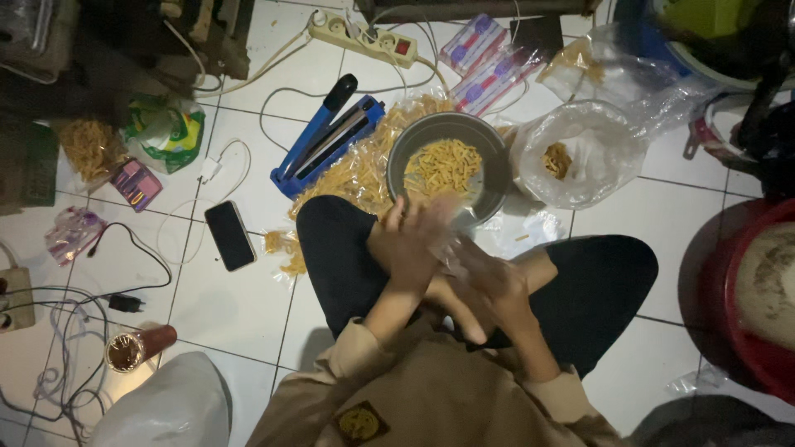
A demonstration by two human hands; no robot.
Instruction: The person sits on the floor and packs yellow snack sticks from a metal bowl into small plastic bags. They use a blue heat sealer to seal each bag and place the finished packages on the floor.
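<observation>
While the person sits cross-legged on the white tiled floor (248, 306), packing stands partway done. Item: heap of filled clear packets (352, 170), at 11 o'clock from the hands, finished. Item: metal bowl (489, 178) at 12 o'clock, yellow snack sticks (443, 164) left to pack. Item: blue heat sealer (327, 136), 11 o'clock, idle. Item: left hand (410, 240) and right hand (489, 285), blurred, together pinching a small clear bag (454, 248); how tightly, cannot tell.
</observation>
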